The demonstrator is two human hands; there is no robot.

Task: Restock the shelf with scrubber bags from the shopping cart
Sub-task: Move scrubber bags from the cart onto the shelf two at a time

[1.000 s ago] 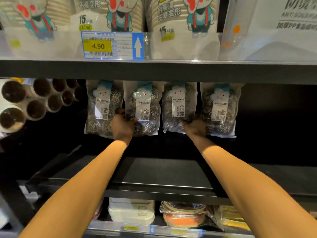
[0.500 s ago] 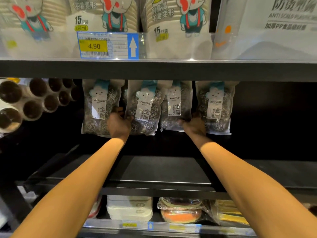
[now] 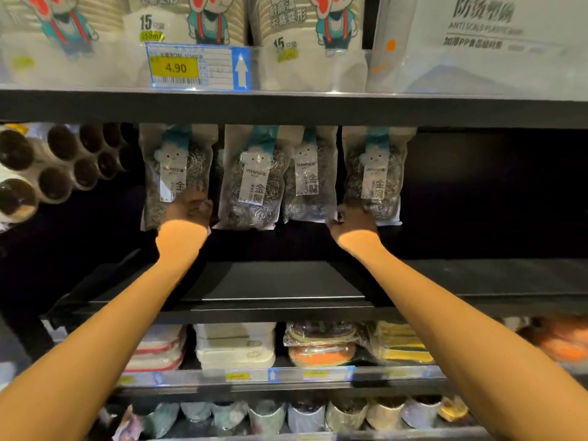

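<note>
Four clear scrubber bags of steel-wool balls hang in a row under the upper shelf [image 3: 286, 108]. My left hand [image 3: 186, 213] reaches up and grips the lower right part of the leftmost bag [image 3: 175, 173]. The second bag [image 3: 254, 186] and the narrower-looking third bag [image 3: 310, 186] hang free. My right hand [image 3: 353, 219] holds the lower left corner of the rightmost bag [image 3: 375, 176]. Both hands are in shadow, so the fingers are hard to make out. The shopping cart is out of view.
Stacked cups [image 3: 47, 176] lie sideways left of the bags. Paper cup packs [image 3: 305, 43] and a 4.90 price tag [image 3: 191, 66] sit on the shelf above. A dark shelf board [image 3: 286, 281] lies below the bags, with boxed goods [image 3: 235, 345] underneath.
My left hand has slid left from the second bag's lower edge onto the leftmost bag. My right hand stays at the gap between the third and fourth bags. The third bag has turned slightly.
</note>
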